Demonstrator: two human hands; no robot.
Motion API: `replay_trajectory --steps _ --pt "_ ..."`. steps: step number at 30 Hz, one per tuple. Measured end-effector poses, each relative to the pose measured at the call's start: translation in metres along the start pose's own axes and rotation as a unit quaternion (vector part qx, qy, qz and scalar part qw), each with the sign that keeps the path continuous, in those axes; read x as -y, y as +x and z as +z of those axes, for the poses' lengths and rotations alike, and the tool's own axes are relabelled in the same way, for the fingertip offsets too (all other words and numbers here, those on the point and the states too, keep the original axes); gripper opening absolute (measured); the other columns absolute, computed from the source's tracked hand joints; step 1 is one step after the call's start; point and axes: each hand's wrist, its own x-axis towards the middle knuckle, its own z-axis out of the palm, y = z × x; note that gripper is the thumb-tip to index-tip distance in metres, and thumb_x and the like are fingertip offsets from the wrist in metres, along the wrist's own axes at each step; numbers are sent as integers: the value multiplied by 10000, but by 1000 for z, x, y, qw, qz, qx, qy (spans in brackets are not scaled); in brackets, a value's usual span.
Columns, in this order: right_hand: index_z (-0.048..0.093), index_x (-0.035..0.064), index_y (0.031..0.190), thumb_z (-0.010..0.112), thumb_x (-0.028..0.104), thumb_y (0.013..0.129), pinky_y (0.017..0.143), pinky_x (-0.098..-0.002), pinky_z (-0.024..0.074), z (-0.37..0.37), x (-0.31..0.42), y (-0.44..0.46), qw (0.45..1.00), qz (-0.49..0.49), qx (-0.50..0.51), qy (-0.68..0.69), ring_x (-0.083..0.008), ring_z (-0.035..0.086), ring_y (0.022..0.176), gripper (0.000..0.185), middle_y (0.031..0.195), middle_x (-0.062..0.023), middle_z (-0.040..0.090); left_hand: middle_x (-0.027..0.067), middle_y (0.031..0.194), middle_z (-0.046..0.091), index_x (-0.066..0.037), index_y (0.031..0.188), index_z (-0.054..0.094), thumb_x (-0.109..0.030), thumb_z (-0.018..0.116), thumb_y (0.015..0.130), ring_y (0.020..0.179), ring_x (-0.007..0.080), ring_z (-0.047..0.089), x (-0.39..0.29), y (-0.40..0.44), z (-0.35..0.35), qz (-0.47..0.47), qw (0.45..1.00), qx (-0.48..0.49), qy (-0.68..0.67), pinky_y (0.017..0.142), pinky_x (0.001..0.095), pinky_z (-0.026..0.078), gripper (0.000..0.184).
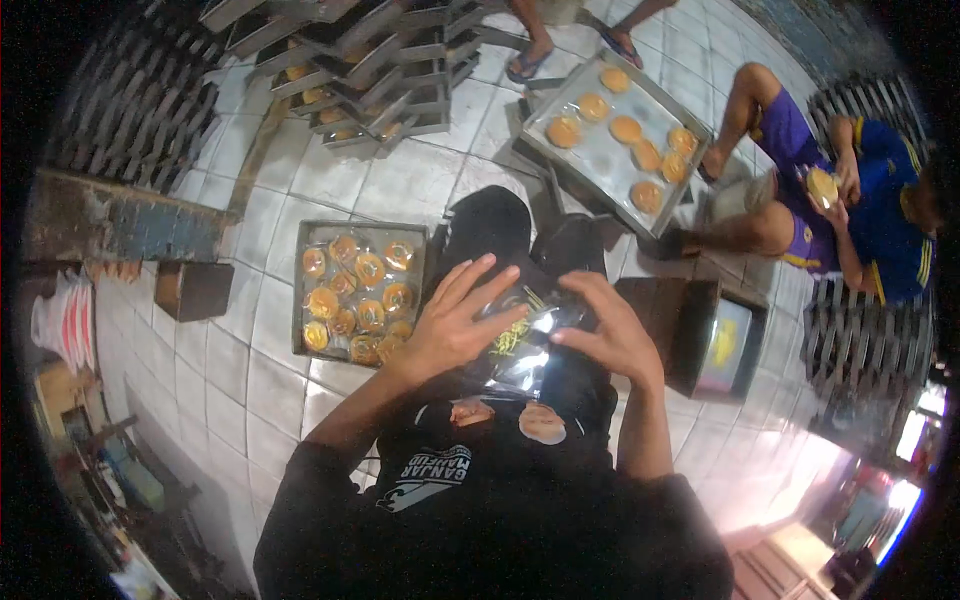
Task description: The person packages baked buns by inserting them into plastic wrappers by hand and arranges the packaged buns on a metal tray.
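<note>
Clear plastic bags with yellow-green print (512,340) lie on my lap between my hands, shiny with reflected light. My left hand (455,325) rests over their left side, its fingers spread. On the other side, my right hand (615,335) has its thumb and fingers apart, the thumb tip touching or just over the plastic. Whether either hand pinches a bag edge cannot be made out. Left of my knees, a metal tray (300,290) holds several round buns (370,267) in clear wrapping.
Ahead to the right, a larger tray (570,195) carries several unwrapped buns (626,129). A seated person (800,190) at the right holds a bun (822,187). Stacked trays (370,70) stand ahead; a box (750,345) with a yellow-marked item sits right of my knees.
</note>
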Motion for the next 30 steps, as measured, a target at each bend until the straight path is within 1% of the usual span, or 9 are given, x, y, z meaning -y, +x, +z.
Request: replay_trajectory --steps 3,9,13,18,19,21,24,26,30 --pt "651 32 1017 721 80 852 855 -463 503 16 -8 -11 996 -2 81 -41 -381 631 948 186 940 -157 657 145 1478 525 -137 1218 713 -129 792 779 1344 377 512 -8 -3 -3 31 998 18 -58 1091 509 455 446" --pt "696 59 1018 716 -3 822 797 -422 538 21 20 -30 992 -39 57 -106 -336 656 923 207 948 -129 656 171 1400 587 -89 1402 569 -165 795 815 1213 312 628 -15 -22 -7 -71 974 -21 -214 992 392 540 634" --pt "741 63 1042 733 26 845 768 -384 555 -10 46 -25 996 -37 68 -54 -296 686 875 200 976 -105 686 146 1211 695 -32 1199 682 -170 786 848 1095 291 677 -7 -34 -4 -92 955 120 -254 995 380 537 391" --pt "678 -14 951 685 282 923 659 -282 545 -51 -80 -2 891 116 -2 439 -205 691 753 297 861 -159 698 148 833 690 -50 1050 725 -214 712 919 817 293 699 -11 -24 -17 -181 914 203 -302 721 369 545 210" --pt "676 -21 1023 663 350 942 704 -317 564 -50 -117 16 886 180 -113 412 -223 711 801 380 904 -169 713 120 852 719 -34 1027 718 -209 669 962 799 241 706 -10 -18 -21 -215 899 206 -320 729 356 545 193" --pt "684 -27 1086 643 405 962 766 -384 570 -41 -264 18 933 205 -60 -290 -239 717 856 452 957 -147 727 120 869 733 -16 1019 711 -217 638 988 811 229 710 -10 -5 -29 -304 842 137 -424 748 359 553 217" --pt "685 -10 1152 622 433 979 810 -426 557 -54 -318 29 919 250 201 -231 -285 713 877 479 982 -163 735 134 904 748 19 1010 695 -227 583 1025 841 226 717 14 12 -23 -401 730 -16 -553 803 369 563 270" --pt "685 -1 1104 665 267 938 809 -423 555 -63 -343 60 909 390 137 44 -246 710 944 316 1003 -175 734 148 923 751 35 1007 687 -228 559 1037 860 236 720 37 25 -7 -424 686 -99 -583 839 376 565 294" --pt "702 20 1016 668 231 952 736 -331 527 -101 -419 156 949 245 89 -180 -162 642 837 223 918 -66 695 191 866 719 33 935 615 -226 549 1041 753 273 712 62 57 32 -455 614 -236 -600 716 405 582 287"
